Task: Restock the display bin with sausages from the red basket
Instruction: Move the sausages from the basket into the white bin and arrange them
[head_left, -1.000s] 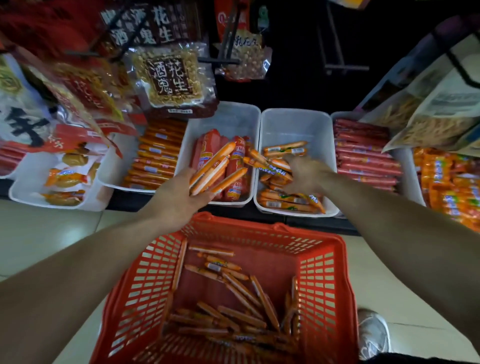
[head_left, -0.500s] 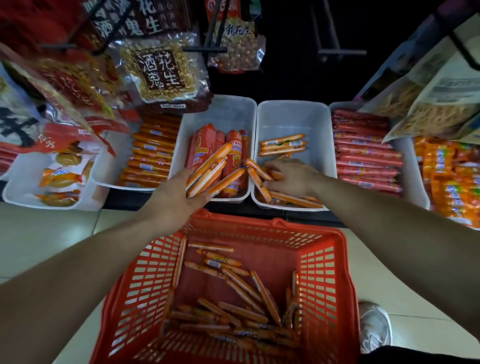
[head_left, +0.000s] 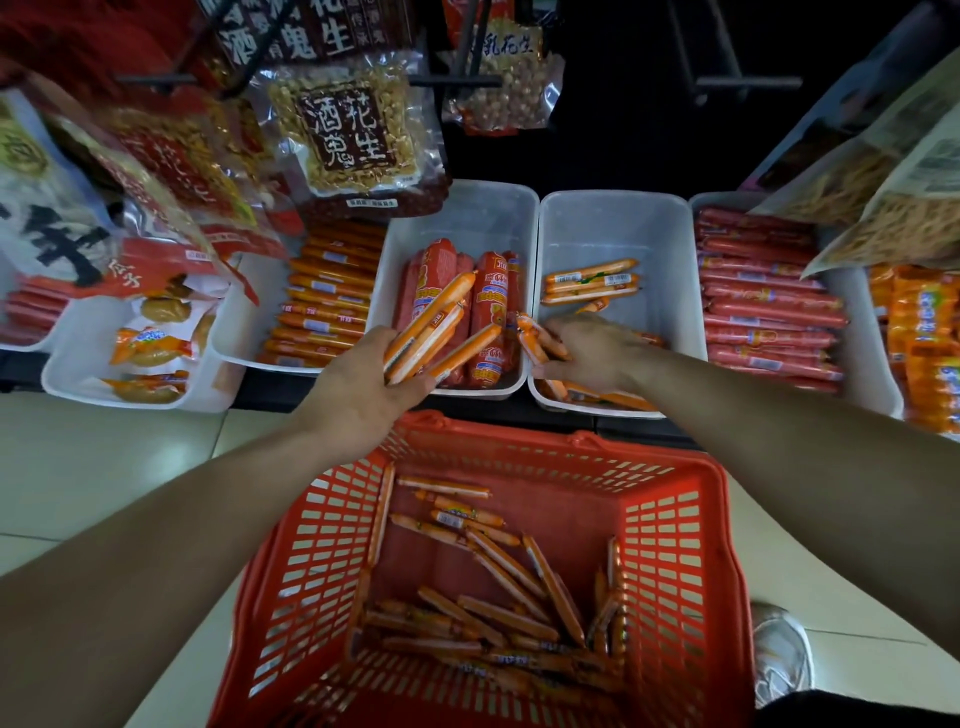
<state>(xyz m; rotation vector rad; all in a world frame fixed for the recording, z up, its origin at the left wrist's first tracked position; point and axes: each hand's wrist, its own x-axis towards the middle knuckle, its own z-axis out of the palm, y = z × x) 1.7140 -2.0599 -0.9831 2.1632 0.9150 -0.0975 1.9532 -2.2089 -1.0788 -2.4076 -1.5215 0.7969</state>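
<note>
The left hand (head_left: 363, 382) hovers above the far rim of the red basket (head_left: 519, 444), fingers clenched round a bundle (head_left: 434, 332) of thin orange sausages that fans out over the neighbouring bin of thick red sausages (head_left: 488, 306). The right hand (head_left: 595, 348) reaches down into the white display bin (head_left: 613, 228), fingers curled round a few sausages (head_left: 535, 338) at its near left corner. A small row (head_left: 592, 280) lies across the middle of that bin, and more lie at its near edge under the wrist. Loose sausages (head_left: 498, 577) are scattered across the basket floor. A peanut bag (head_left: 353, 135) hangs above the bins, and a shoe (head_left: 779, 649) shows beside the basket.
</note>
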